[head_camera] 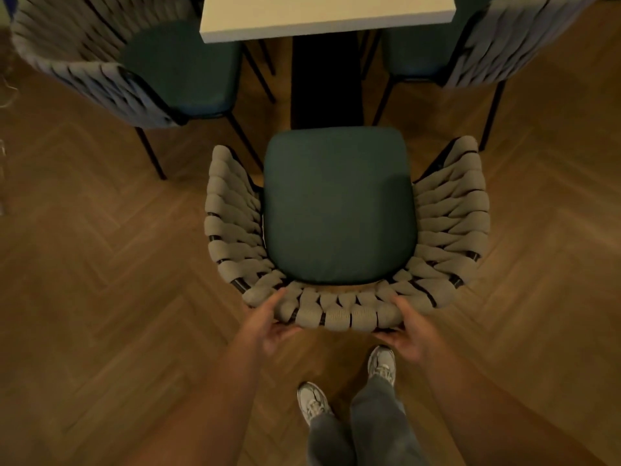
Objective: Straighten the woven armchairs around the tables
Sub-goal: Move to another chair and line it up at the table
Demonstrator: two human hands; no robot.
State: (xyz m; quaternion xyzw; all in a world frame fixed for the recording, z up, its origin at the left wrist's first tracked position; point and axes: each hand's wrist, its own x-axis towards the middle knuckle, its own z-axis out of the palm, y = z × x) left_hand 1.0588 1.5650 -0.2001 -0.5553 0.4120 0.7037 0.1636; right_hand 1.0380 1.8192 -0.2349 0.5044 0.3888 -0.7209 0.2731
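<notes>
1. Floor [100, 297]: brown herringbone wood, fills the whole view under everything.
2. Centre armchair [232, 223]: the task's chair. Grey-beige chunky weave on a dark metal frame, curved back and arms. Stands on the floor directly in front of the person, open side facing the counter, front seat edge at the pedestal. Looks roughly square to the counter edge.
3. Left armchair [84, 62]: same weave, top left, blurred. Turned at an angle, seat partly under the counter's left corner. Thin black legs on the floor.
4. Right armchair [504, 45]: same type, top right, blurred. Seat tucked towards the counter's right corner, apart from the centre armchair.
5. Seat cushion [337, 203]: dark green, rounded corners, sits inside the centre armchair's weave.
6. Counter [327, 15]: pale slab top, only the near edge in view, top centre.
7. Pedestal [326, 82]: dark column under the counter, just beyond the cushion's front edge.
8. Jeans [376, 425]: grey legs, bottom centre, behind the chair back.
9. Sneakers [312, 401]: pale pair on the floor, right foot ahead, near the chair back.
10. Left grip [272, 321]: bare hand holds the left rear of the centre armchair's back rim, thumb on top of the weave, fingers curled under.
11. Right grip [410, 334]: bare hand holds the right rear of the same rim, thumb on top, fingers underneath.
</notes>
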